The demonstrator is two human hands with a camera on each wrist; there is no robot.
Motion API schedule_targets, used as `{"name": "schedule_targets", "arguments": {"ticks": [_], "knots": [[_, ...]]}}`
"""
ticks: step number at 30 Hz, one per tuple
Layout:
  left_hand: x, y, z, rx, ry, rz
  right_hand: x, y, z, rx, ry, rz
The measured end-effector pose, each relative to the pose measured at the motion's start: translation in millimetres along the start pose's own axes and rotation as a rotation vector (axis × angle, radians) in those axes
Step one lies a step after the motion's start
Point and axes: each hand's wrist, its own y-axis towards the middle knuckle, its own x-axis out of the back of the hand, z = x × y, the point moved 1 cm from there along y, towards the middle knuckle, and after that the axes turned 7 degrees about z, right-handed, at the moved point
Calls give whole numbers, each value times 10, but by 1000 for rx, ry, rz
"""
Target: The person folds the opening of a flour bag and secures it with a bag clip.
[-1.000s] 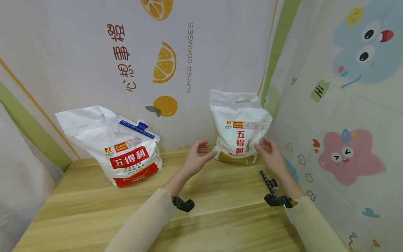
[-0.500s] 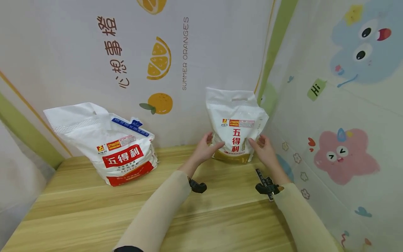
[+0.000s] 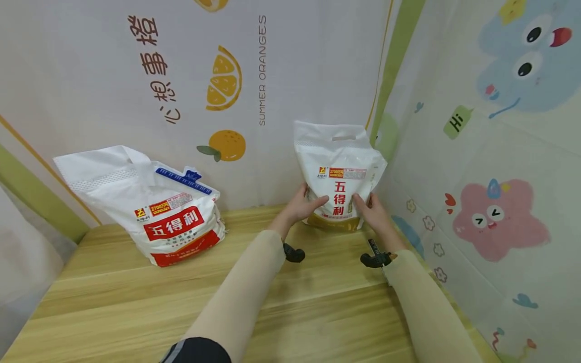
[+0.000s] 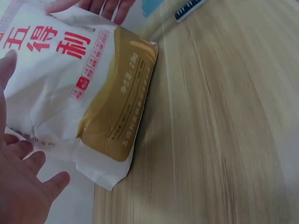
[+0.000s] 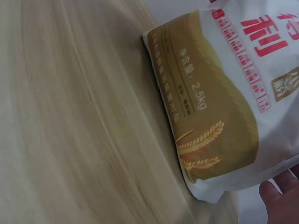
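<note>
Against the back wall, a white bag of flour (image 3: 338,156) with a gold lower band stands upright on the wooden table. My left hand (image 3: 297,207) holds its left side, thumb on the front and fingers reaching round the edge. On the opposite side my right hand (image 3: 373,214) grips it in the same way, with the thumb over the front. The right wrist view shows the bag's bottom edge (image 5: 177,135) on the tabletop and the right fingertips (image 5: 271,193) at its side. The bag's back is hidden.
To the left leans a second flour bag (image 3: 177,227), red and white, with a blue bag clip (image 3: 183,180) across its upper right. A dark bag clip (image 3: 374,246) lies partly under my right wrist. A decorated wall (image 3: 454,212) closes off the right side.
Both hands have moved in from beside the white bag and taken hold of its sides. The bag remains at the back of the table. The view has shifted slightly.
</note>
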Motion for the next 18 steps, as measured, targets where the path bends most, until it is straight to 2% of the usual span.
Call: {"name": "schedule_targets", "arguments": {"ticks": [5, 11, 18], "knots": [[19, 28, 35, 24, 49, 35, 1, 5, -33, 0, -31, -15], [19, 19, 36, 35, 57, 11, 27, -19, 16, 1, -115, -27], [1, -68, 53, 48, 63, 3, 54, -42, -17, -22, -177, -35]]}}
